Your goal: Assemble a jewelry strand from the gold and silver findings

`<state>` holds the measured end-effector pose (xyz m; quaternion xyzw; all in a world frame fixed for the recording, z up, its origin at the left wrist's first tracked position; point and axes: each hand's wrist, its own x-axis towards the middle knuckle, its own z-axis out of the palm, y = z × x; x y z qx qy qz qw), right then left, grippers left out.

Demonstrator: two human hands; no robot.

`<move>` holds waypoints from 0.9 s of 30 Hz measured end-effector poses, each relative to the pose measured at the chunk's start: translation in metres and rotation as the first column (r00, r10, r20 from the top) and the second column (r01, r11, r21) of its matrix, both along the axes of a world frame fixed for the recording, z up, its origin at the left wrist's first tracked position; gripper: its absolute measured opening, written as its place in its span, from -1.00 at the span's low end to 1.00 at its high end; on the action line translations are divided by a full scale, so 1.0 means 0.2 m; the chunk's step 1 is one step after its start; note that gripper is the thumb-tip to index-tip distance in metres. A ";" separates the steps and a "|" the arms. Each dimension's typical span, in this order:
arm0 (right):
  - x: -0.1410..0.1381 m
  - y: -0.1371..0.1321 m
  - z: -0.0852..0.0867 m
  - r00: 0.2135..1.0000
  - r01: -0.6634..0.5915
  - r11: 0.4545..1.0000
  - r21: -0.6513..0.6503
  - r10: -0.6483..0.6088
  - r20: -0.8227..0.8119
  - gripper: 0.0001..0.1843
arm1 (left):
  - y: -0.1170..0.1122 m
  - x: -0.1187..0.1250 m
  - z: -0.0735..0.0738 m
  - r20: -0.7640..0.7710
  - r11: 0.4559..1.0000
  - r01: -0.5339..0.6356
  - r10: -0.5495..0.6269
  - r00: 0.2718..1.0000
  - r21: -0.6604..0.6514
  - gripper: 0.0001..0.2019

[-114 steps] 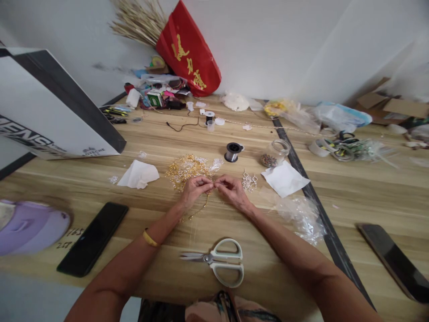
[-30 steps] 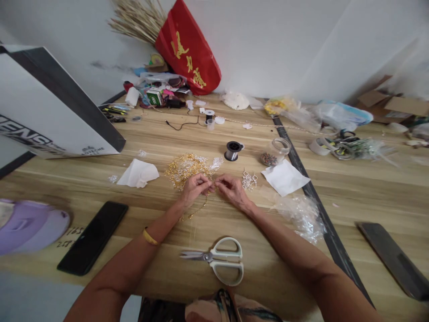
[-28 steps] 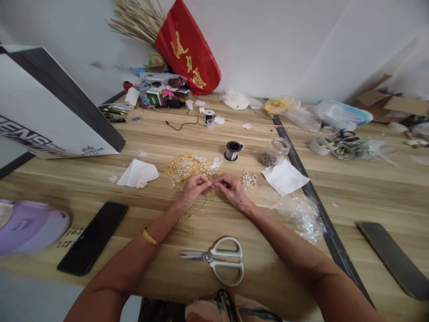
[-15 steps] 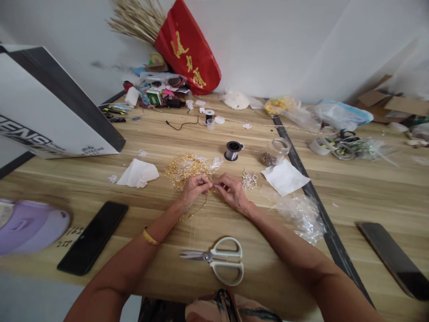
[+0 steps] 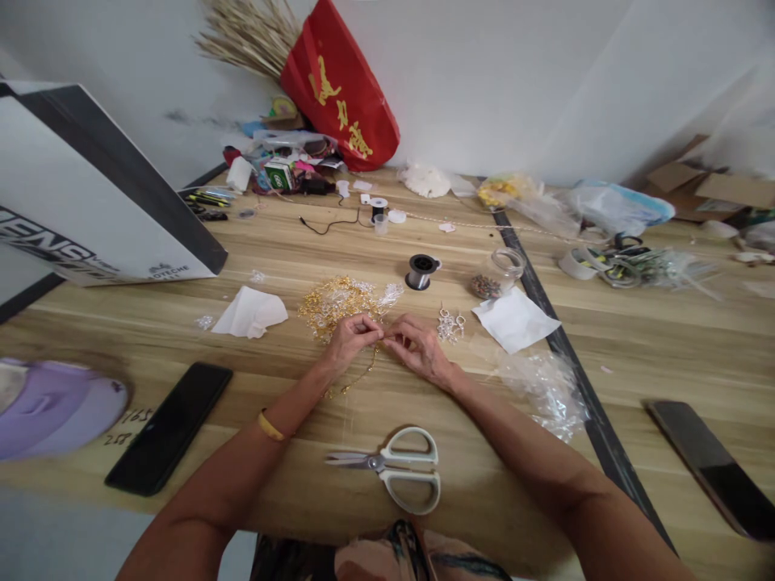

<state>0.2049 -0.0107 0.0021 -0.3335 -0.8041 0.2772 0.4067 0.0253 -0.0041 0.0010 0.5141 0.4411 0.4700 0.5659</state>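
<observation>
My left hand (image 5: 351,339) and my right hand (image 5: 417,347) meet fingertip to fingertip at the near edge of a pile of gold and clear beads (image 5: 333,307). Both are closed in a pinch. From the left fingertips a thin gold beaded strand (image 5: 367,369) hangs and curves down onto the table. What the right fingers pinch is too small to make out. Small silvery pieces (image 5: 450,324) lie just right of my right hand. Scissors with white handles (image 5: 387,468) rest between my forearms, blades pointing left.
Beyond my hands stand a spool of thread (image 5: 421,273) and a glass jar of small beads (image 5: 497,274). White paper (image 5: 514,319) and clear plastic bags (image 5: 545,387) lie to the right. A black phone (image 5: 169,428) is at left, another phone (image 5: 711,468) at right. A large box (image 5: 102,194) stands far left.
My right fingers have shifted very slightly left, closer to the left fingertips. The strand and the scissors stay where they were.
</observation>
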 end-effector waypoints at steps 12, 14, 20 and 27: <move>-0.02 0.07 -0.02 0.946 -0.226 0.725 -0.651 0.005 -0.323 -0.60 | -0.03 0.01 0.01 -0.410 0.861 0.088 0.146 0.900 0.500 -0.92; -0.01 0.08 -0.03 0.935 -0.255 0.699 -0.668 0.003 -0.354 -0.62 | -0.03 0.01 0.00 -0.431 0.808 0.099 0.201 0.880 0.580 -0.90; 0.01 0.09 -0.05 0.913 -0.350 0.558 -0.752 0.024 -0.407 -0.67 | -0.02 0.01 -0.02 -0.450 0.653 0.166 0.295 0.843 0.739 -0.87; 0.01 0.10 -0.06 0.881 -0.402 0.464 -0.789 -0.038 -0.472 -0.73 | -0.03 0.01 -0.03 -0.450 0.593 0.178 0.348 0.823 0.786 -0.88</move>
